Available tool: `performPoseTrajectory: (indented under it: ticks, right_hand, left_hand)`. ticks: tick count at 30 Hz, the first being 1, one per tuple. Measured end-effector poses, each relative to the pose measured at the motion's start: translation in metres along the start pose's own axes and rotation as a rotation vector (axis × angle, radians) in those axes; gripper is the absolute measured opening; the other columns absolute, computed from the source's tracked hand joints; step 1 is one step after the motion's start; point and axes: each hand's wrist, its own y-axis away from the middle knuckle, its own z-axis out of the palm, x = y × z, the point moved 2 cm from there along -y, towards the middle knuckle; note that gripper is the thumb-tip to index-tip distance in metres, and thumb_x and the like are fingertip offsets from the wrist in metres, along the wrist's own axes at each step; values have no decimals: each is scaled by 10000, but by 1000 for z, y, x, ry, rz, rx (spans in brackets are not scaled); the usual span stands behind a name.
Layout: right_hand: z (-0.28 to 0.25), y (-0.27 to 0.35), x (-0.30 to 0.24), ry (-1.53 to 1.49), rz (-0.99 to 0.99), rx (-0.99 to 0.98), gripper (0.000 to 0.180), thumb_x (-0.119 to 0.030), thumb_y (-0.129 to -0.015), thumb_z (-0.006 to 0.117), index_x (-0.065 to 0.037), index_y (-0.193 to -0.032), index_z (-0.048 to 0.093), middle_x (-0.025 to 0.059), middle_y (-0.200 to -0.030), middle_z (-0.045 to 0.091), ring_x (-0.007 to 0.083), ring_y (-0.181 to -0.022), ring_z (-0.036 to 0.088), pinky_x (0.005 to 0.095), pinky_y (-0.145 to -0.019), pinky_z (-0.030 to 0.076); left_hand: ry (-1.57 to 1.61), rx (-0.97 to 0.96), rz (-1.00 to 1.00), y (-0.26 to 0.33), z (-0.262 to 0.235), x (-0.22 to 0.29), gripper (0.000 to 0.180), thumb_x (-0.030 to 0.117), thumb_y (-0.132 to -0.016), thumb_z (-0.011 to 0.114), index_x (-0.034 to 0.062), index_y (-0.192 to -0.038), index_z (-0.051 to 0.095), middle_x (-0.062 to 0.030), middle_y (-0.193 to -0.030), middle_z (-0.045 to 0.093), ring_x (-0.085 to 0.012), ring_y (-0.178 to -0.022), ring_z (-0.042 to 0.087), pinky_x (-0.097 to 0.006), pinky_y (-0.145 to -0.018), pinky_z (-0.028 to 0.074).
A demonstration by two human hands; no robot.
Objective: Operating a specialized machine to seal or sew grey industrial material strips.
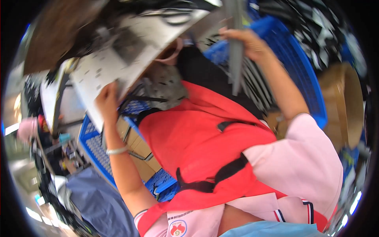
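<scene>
My right hand [250, 43] is raised at the upper right, its fingers closed on a long grey strip [236, 59] that hangs downward, blurred by motion. Beside it, a blue plastic basket [306, 83] holds several similar grey strips [256, 85]. My left hand [106, 100] is curled at the near edge of a white worktable [89, 75]; whatever is between its fingers, if anything, is too blurred to make out. Small dark pieces lie scattered on the tabletop near that hand, around a dark grey square block [129, 45].
A dark looped item [177, 15] lies at the table's far end. Under my left arm stands another blue crate [98, 148] with brown cardboard [138, 148]. A tall brown carton [341, 104] is at the far right. Dark blue fabric [98, 197] sits at lower left.
</scene>
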Motion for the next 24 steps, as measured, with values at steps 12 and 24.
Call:
performPoseTrajectory:
  ticks: [12,24]
  right_hand:
    - [-197,124,110,821,429,479,648,-302,-757,719,-4,-1277,474,175,-1115,585,260,-981,587,386,-857,465]
    - [-100,64,151,937,70,256,514,-117,-822,674,-115,-1304,495,115,-1048,631,190,-896,623,321,-786,500]
  left_hand:
    - [133,177,41,-2,14,-21,311,308,-903,657,7,-953,721,20,-671,581,-52,-562,433,-218,-485,338]
    - [66,283,197,11,13,-7,281,262,-876,651,-12,-919,699,-82,-662,648,-94,-650,553,-282,-636,454]
